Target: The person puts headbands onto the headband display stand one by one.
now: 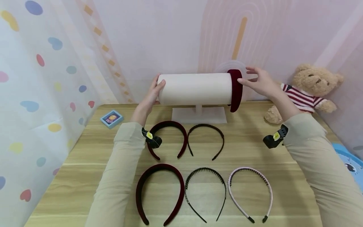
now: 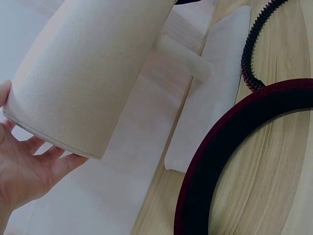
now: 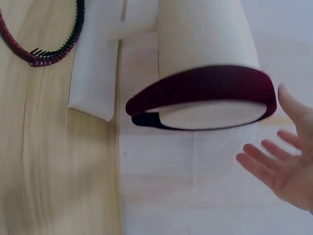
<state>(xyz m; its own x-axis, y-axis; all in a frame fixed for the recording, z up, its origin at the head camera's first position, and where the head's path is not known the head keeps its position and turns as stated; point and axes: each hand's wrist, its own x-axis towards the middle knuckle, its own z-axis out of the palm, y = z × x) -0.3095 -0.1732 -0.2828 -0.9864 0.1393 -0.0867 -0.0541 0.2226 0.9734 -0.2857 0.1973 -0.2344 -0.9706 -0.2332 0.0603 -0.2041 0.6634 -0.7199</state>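
Observation:
A cream cylinder headband stand (image 1: 195,89) stands at the back of the table on a white base. At its left end my left hand (image 1: 154,90) holds the cylinder, thumb over the front and fingers behind the rim (image 2: 29,169). A dark red velvet headband (image 1: 236,90) sits round the right end, its tips hanging below the cylinder. Beside it is my right hand (image 1: 261,82), fingers spread and holding nothing. The right wrist view shows the right thumb (image 3: 288,102) close to the band's top; whether they touch I cannot tell.
Two rows of headbands lie in front: dark red velvet bands (image 1: 160,195), dark toothed ones (image 1: 205,170) and a pale pink one (image 1: 269,189). A small blue framed card (image 1: 112,119) lies left. At right sit a teddy bear (image 1: 304,101) and a blue item (image 1: 344,154).

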